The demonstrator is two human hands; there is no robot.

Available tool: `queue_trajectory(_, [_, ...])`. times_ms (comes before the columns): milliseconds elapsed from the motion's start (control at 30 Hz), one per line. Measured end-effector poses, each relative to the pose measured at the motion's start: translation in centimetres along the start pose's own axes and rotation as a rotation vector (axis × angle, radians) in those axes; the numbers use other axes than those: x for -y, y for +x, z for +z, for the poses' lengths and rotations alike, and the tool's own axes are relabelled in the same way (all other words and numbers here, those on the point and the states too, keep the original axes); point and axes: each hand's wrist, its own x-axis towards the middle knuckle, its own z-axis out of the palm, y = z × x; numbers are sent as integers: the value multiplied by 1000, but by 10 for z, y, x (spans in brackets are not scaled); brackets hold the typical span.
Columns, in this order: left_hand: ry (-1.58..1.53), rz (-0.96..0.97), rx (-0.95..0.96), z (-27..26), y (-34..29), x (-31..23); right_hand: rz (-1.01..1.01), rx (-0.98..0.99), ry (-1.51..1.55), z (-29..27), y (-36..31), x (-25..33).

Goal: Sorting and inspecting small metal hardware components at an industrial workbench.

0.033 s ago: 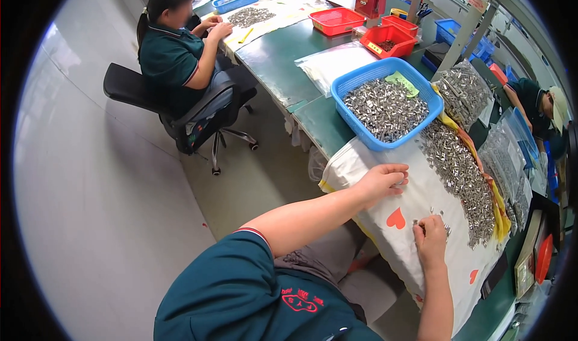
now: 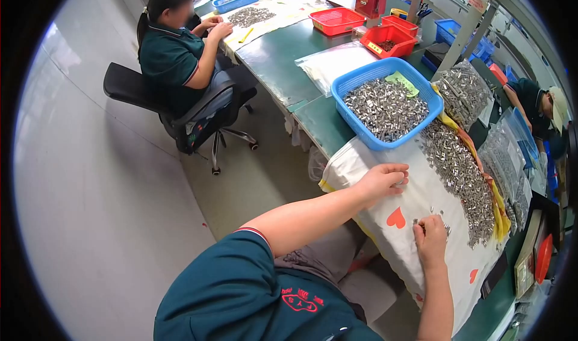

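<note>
My left hand hovers over or rests on the white cloth, its fingers curled in; whatever they hold is hidden. Nearer to me on the same cloth, my right hand is closed with its fingertips down, and a small silvery metal piece shows at them. A few similar pieces lie beside these fingers. To the right spreads a long heap of small metal cylinders. Beyond my left hand, a blue plastic basket holds many more of them, with a green slip on top.
Clear bags of metal parts line the right side. Red trays and a flat plastic bag lie farther along the green table. A co-worker sits at the far left; another person is at the right.
</note>
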Motion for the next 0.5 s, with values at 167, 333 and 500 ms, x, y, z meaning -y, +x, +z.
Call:
queue_trajectory(167, [30, 8, 24, 9, 14, 9, -46, -105, -136, -2, -9, -12])
queue_trajectory(333, [-15, 64, -86, -6, -1, -8, -65, -69, -186, 15, 15, -5])
queue_trajectory(500, [-18, 18, -28, 7, 6, -7, 137, -9, -149, -9, 22, -5])
